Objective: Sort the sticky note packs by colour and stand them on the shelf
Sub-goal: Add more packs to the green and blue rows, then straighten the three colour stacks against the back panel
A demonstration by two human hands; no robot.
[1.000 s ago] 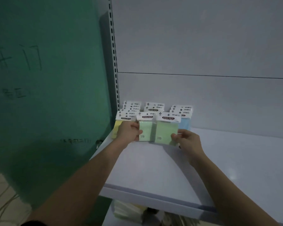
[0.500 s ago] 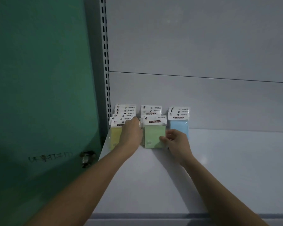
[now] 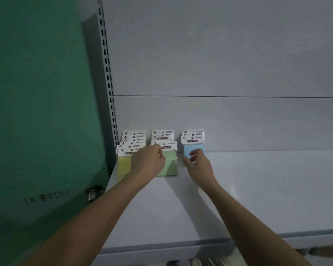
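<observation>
three rows of sticky note packs stood at the back of the shelf (image 3: 258, 189), left of frame centre: yellow packs (image 3: 124, 166) leftmost, green packs (image 3: 169, 166) in the middle, blue packs (image 3: 188, 152) to the right. the left hand (image 3: 147, 163) lay curled over the front green pack's header; whether it pinched it could not be told. the right hand (image 3: 197, 166), nearer the blue row, curled its fingers on the front blue pack, which stood upright directly beyond it.

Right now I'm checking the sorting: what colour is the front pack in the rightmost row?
Light blue pack, with a white header card; the head view shows it.
</observation>
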